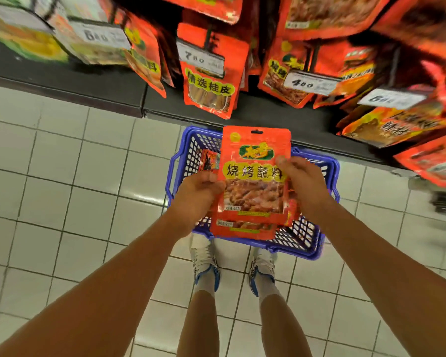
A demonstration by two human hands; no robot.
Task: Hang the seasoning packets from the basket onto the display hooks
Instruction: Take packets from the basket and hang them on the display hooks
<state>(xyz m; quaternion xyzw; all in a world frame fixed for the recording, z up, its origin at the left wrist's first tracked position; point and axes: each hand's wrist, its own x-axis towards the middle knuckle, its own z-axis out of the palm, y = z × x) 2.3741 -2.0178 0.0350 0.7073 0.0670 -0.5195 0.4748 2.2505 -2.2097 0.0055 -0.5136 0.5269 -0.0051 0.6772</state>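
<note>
Holding a small stack of seasoning packets (254,176) at centre frame above the blue basket (327,228): left hand (201,191) and right hand (303,184) each grip a side edge. Judged best: keep the top hang hole clear, then thread one packet onto a hook at upper frame.

The packet (254,173) up front is orange-red, with a green logo, yellow-backed black characters and a clear window on brown pieces. The basket (330,171) is blue-violet latticework. White floor tiles (75,176) carry dark grout lines. The shoes (206,264) are white with blue trim. Price tags (201,59) are white with dark numerals.
</note>
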